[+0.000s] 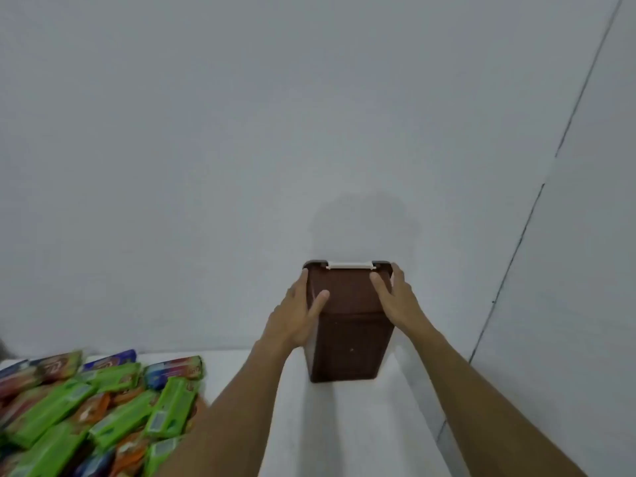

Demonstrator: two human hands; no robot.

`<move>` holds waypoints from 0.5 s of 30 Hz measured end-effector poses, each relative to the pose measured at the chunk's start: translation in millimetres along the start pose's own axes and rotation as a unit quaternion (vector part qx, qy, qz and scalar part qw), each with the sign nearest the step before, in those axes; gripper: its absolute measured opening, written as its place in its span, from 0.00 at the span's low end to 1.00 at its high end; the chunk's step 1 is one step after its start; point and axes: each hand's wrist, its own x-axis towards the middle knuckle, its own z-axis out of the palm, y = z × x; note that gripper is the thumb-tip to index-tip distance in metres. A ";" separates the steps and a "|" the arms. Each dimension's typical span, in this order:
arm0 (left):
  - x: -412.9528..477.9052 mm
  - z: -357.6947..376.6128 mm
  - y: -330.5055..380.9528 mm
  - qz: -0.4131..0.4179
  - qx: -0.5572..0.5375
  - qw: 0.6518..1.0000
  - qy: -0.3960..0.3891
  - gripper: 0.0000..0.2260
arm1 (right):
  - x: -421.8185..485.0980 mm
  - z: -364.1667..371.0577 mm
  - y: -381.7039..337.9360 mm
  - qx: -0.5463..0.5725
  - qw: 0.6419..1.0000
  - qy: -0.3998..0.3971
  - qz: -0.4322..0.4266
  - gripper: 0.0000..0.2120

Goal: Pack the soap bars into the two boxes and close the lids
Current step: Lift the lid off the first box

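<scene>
A brown plastic box (349, 335) with a white latch (350, 265) on its far edge stands against the wall at the back of the white table. Its lid is down. My left hand (296, 315) grips the box's left side, thumb lying on the lid. My right hand (399, 301) grips the right side, thumb also on top. A heap of wrapped soap bars (99, 411), mostly green with some blue and orange ones, lies at the lower left. Only one box is in view.
The white table (344, 425) runs forward from a plain grey wall (241, 132). A second wall panel with a dark seam (516, 249) closes off the right side.
</scene>
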 end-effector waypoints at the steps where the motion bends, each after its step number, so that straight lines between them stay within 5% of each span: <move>1: 0.7 7.5 4.5 -0.025 -0.039 0.999 0.003 0.35 | 0.7 0.3 2.3 0.025 1.000 -0.004 0.009 0.36; 5: 5.0 26.9 22.5 -0.106 -0.128 0.986 -0.009 0.36 | 1.8 0.6 4.2 0.053 0.997 -0.037 0.031 0.37; 15: -13.0 28.8 41.0 -0.143 -0.007 0.989 0.042 0.36 | -14.2 -9.4 15.8 -0.009 0.999 -0.013 0.045 0.34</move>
